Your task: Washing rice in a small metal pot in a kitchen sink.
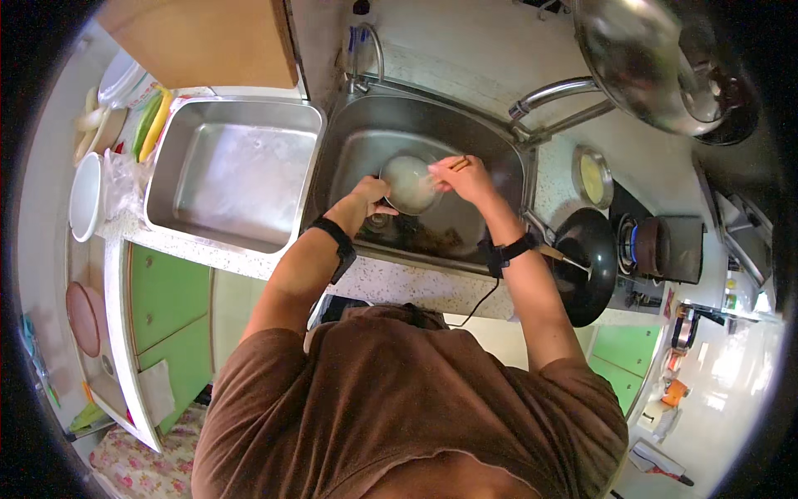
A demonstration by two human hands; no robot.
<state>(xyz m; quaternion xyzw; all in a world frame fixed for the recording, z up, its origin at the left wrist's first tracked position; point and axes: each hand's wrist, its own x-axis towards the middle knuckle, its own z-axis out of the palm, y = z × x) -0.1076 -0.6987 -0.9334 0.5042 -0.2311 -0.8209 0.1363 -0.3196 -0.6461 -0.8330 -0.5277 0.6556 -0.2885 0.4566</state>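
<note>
Over the right basin of a metal sink (349, 143), my left hand (374, 194) grips the left rim of a round metal bowl (408, 184). Cloudy, whitish contents fill the bowl; whether they are liquid or batter I cannot tell. My right hand (464, 178) is at the bowl's right side with its fingers closed around thin wooden sticks, probably chopsticks (460, 164). Their lower ends are blurred over the bowl. Dark scraps lie on the basin floor below, near the drain (378, 219). Each wrist wears a black band.
Left stands a rectangular steel basin (246, 168). A faucet (368, 56) rises behind the sink. To the right are a black wok (586, 268), a metal dish with yellow contents (595, 176), and a brown pot (654, 246) beside a blue flame. A cable hangs from my right wristband.
</note>
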